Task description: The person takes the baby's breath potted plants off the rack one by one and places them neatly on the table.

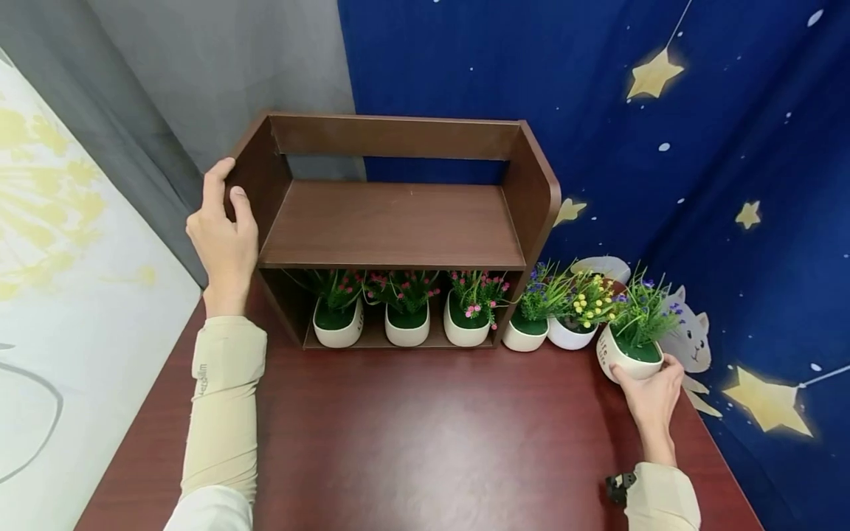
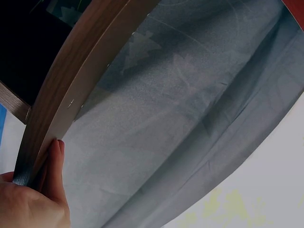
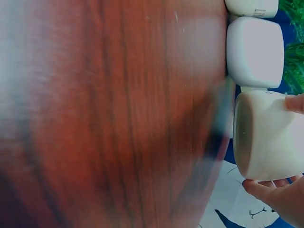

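Note:
My left hand (image 1: 224,240) grips the left side panel of a brown wooden shelf (image 1: 398,225). In the left wrist view, the fingers and thumb straddle the panel (image 2: 71,90) edge. At the right, my right hand (image 1: 653,394) holds a white potted plant (image 1: 629,361) with purple flowers and printed letters, thumb on one side and fingers on the other. The right wrist view shows this pot (image 3: 273,137) with its underside visible, raised off the table. Left of it stand a yellow-flowered pot (image 1: 572,335) and a blue-flowered pot (image 1: 526,337).
Three white pots with red and pink flowers, the middle one (image 1: 407,328) among them, stand in the shelf's lower compartment. The dark red table (image 1: 425,435) extends in front. A star-patterned blue curtain (image 1: 730,147) hangs behind. A small black object (image 1: 619,488) is by the right sleeve.

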`<state>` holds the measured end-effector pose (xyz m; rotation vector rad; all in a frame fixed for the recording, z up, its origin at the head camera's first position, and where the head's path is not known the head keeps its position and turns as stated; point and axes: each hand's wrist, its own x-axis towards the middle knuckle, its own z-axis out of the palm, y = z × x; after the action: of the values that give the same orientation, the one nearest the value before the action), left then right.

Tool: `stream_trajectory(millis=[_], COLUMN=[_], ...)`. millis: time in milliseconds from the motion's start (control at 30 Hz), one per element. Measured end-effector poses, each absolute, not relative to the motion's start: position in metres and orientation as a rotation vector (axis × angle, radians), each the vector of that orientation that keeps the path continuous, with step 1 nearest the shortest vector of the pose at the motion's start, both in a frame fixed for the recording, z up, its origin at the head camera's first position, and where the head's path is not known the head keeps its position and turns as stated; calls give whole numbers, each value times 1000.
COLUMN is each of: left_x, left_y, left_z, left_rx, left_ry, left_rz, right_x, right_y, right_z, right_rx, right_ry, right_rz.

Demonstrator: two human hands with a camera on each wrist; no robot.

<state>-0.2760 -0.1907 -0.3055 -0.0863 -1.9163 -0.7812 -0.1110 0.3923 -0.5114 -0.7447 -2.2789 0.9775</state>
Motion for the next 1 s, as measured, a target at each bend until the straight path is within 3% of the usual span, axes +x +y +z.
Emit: stream_trajectory(millis=[200, 467, 1000], left_x=[-262, -279, -276], left_y=[-179, -193, -193], left_z=[-294, -310, -309], left_rx=[-94, -93, -104], left_ry=[-1933, -1915, -1932], left_rz=[-794, -771, -757], right_x=[-119, -132, -152], right_y=[400, 407, 424], right_z=[-523, -523, -526], right_rx=[-739, -734, -692], right_ry=[-2286, -2320, -2492], right_rz=[987, 1010, 935])
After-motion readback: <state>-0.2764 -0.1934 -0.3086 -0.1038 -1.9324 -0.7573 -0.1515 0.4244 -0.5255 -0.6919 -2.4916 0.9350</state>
